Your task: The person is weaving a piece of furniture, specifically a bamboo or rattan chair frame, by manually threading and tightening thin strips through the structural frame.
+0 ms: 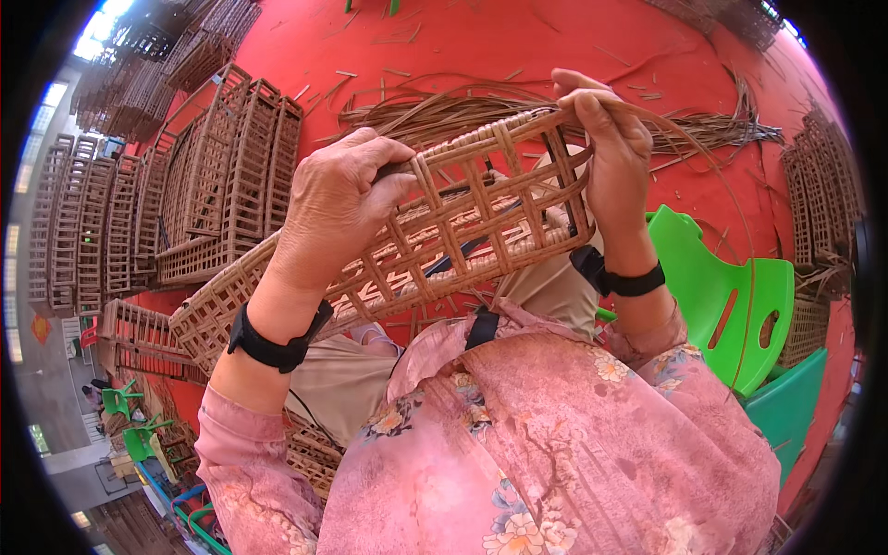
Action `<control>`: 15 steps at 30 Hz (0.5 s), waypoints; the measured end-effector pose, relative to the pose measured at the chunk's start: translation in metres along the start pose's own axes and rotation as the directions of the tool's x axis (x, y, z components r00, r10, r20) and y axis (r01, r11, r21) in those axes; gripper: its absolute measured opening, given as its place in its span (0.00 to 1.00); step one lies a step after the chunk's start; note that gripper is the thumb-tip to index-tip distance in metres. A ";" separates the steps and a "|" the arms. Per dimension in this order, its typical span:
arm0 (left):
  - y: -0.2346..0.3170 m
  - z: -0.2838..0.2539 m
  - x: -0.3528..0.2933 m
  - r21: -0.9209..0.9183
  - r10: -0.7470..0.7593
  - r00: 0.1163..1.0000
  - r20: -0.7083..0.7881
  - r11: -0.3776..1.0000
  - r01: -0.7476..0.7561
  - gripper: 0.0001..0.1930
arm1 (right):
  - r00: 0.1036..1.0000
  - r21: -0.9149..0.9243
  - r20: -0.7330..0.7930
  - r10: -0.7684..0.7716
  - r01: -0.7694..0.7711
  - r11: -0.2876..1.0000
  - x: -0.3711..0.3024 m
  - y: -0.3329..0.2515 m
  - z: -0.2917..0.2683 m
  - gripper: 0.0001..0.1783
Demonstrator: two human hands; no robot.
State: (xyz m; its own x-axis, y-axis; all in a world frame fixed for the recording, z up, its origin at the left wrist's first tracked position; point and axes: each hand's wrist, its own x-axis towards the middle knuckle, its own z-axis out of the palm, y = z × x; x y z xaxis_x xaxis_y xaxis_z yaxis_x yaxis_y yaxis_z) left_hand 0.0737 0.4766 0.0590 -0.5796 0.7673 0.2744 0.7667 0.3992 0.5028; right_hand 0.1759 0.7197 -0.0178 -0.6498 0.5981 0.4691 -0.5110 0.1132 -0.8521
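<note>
A brown open-weave wicker basket (504, 254) lies on its side across my lap, slanting from lower left to upper right. My left hand (333, 203) grips its upper rim, thumb and fingers closed over the edge near a cross strip. At the basket's right corner my right hand (618, 157) pinches a long flat brown weaving strip (683, 131) between thumb and fingers. From there the strip arcs away to the right and down past the green chair. Dark frame rods show through the weave at that corner.
A bundle of loose strips (425, 116) lies on the red floor (518, 37) ahead. Stacked wicker frames (236, 176) stand at left, more (819, 194) at far right. A bright green plastic chair (689, 277) sits close on my right, above a teal bin (791, 407).
</note>
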 end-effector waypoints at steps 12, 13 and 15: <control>-0.003 -0.017 0.027 -0.202 -0.045 0.938 0.343 0.972 0.120 0.13 | 0.921 0.223 0.032 0.387 -0.384 0.896 0.003 0.007 0.001 0.15; 0.001 -0.012 0.028 -0.058 0.071 0.965 0.253 0.997 -0.059 0.14 | 0.912 0.218 0.047 0.407 -0.407 0.887 0.004 0.006 0.001 0.16; 0.012 0.003 0.033 0.010 0.113 0.969 0.218 0.993 -0.118 0.15 | 0.935 0.228 0.004 0.354 -0.346 0.910 0.004 0.013 0.004 0.16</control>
State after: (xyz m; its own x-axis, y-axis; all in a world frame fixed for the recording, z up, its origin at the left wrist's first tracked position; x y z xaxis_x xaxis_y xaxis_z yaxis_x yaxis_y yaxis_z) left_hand 0.0646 0.5085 0.0721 -0.4152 0.8982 0.1442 0.8324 0.3111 0.4587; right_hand 0.1642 0.7210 -0.0262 -0.7906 0.5966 0.1375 -0.3689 -0.2849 -0.8847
